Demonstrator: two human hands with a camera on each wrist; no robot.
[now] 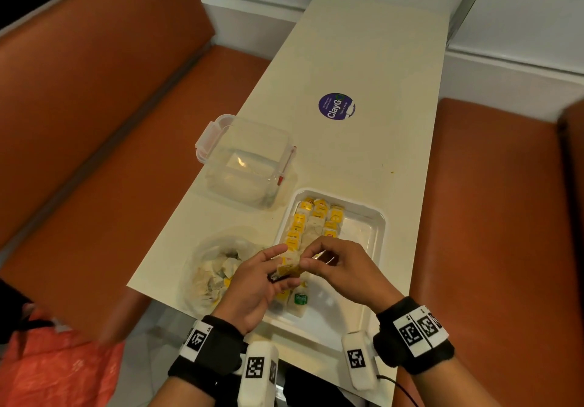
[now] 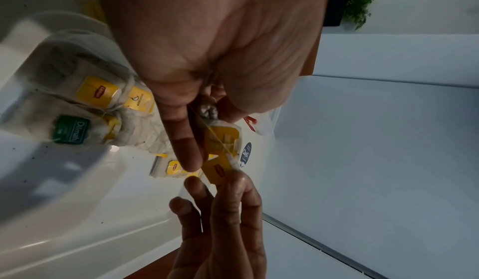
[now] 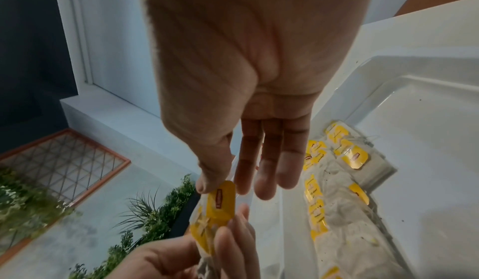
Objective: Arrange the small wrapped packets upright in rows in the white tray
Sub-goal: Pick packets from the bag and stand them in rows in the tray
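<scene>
left hand point(image 1: 252, 283) grips packet point(image 1: 289, 269) at lower centre, above tray point(image 1: 377, 217) | right hand point(image 1: 341, 267) pinches its yellow tag point(image 3: 223, 199) | risk: string point(image 2: 220, 142) snags or tag tears off; packet could drop and topple rows point(image 1: 316, 220) mid-frame

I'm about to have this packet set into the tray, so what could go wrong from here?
1. The packet is pinched between the left hand and right hand; its string shows in the left wrist view and might snag as either grip lets go.
2. Both hands hover over the rows in the white tray; lowering could topple packets already placed.
3. The tray's near end seems to overhang the table edge; pressing there might tip it.
</scene>
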